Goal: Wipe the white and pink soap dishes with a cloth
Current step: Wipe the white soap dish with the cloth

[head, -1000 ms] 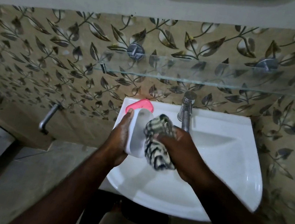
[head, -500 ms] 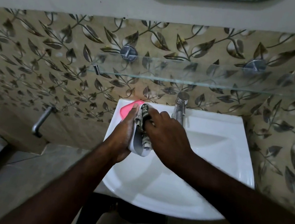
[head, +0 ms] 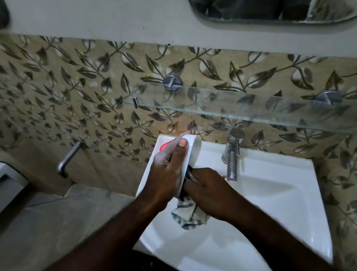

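Over the back-left corner of the white sink (head: 280,199), the white soap dish (head: 193,152) stands on edge in the air, grasped by the left grip (head: 168,171), whose thumb lies along its rim. Just right of it, the right grip (head: 205,192) is clenched round a bunched checked cloth (head: 188,212) pressed to the dish's lower part, a tail of cloth hanging over the basin, while the pink soap dish (head: 164,147) peeks out behind the left grip on the sink's rear ledge. Beyond stand a steel tap (head: 232,154), a glass shelf (head: 271,113) on leaf-patterned tiles (head: 62,92), and a mirror (head: 265,5) above.
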Motion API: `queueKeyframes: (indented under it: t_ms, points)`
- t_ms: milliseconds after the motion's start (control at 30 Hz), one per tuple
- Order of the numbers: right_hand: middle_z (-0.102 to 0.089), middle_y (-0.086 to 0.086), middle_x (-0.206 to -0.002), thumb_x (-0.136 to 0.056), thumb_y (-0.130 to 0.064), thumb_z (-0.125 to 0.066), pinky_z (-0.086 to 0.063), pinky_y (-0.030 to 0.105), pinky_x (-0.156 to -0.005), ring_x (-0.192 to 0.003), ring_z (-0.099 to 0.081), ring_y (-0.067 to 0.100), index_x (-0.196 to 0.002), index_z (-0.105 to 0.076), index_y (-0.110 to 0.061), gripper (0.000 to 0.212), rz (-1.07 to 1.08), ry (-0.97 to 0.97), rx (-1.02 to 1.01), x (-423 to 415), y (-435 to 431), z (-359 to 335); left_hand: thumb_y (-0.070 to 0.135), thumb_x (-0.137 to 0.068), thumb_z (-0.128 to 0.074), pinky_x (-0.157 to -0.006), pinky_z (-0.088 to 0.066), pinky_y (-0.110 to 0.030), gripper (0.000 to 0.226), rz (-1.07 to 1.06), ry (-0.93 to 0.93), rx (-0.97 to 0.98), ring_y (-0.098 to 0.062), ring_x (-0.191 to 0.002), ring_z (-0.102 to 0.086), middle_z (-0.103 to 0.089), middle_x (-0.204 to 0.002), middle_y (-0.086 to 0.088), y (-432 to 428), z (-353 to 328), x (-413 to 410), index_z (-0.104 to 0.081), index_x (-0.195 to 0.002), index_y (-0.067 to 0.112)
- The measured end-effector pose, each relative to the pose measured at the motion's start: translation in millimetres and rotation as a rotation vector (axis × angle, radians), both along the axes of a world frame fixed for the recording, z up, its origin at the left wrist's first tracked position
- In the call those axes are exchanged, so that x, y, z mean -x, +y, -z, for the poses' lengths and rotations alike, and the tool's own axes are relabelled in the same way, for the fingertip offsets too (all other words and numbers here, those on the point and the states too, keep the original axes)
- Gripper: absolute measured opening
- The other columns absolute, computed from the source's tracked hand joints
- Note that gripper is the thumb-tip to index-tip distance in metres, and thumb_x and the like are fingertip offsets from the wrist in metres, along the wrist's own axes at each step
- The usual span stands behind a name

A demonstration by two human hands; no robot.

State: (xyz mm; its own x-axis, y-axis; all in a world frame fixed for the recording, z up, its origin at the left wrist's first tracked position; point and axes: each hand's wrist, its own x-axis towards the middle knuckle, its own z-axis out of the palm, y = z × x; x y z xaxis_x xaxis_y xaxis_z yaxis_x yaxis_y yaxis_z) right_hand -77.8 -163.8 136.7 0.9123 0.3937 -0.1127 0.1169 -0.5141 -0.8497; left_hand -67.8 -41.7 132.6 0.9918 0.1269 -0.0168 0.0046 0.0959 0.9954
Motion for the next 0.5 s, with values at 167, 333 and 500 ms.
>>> queueKeyframes:
  t_ms: [167, 333, 500]
  points:
    - [-0.057, -0.001, -0.054, -0.081, -0.004, -0.055, -0.044, 0.022, -0.053, -0.049, -0.053, 0.012, -0.051, -0.06, -0.019, 0.034, 0.194, 0.361, -0.71, -1.3, -2.8, -17.2, 0.045, -0.093, -0.051, -0.095, -0.052, -0.045, 0.048, 0.076, -0.059, 0.101, -0.033, -0.113, -0.064, -0.067, -0.122, -0.02, -1.7, -15.9, -1.7, -0.061, -0.127, 0.012]
    - [-0.069, 0.012, -0.081, -0.085, -0.019, -0.052, -0.056, 0.028, -0.066, -0.074, -0.068, 0.021, -0.084, -0.072, -0.006, 0.024, 0.366, 0.513, -1.394, -8.1, -4.8, -26.3, 0.042, -0.092, -0.053, -0.105, -0.043, -0.054, 0.054, 0.225, -0.102, 0.112, -0.036, -0.122, -0.057, -0.061, -0.13, -0.022, -11.6, -14.2, 4.6, -0.053, -0.136, 0.011]
    - [-0.059, 0.014, -0.091, -0.089, -0.02, -0.045, -0.048, 0.027, -0.063, -0.074, -0.059, 0.022, -0.104, -0.058, -0.008, 0.023, 0.529, 0.62, -1.292, -0.7, -16.6, -6.7, 0.046, -0.077, -0.062, -0.098, -0.049, -0.051, 0.038, 0.14, -0.121, -0.05, -0.032, -0.109, -0.063, -0.067, -0.119, -0.01, -4.5, -7.6, -5.1, -0.066, -0.115, 0.044]
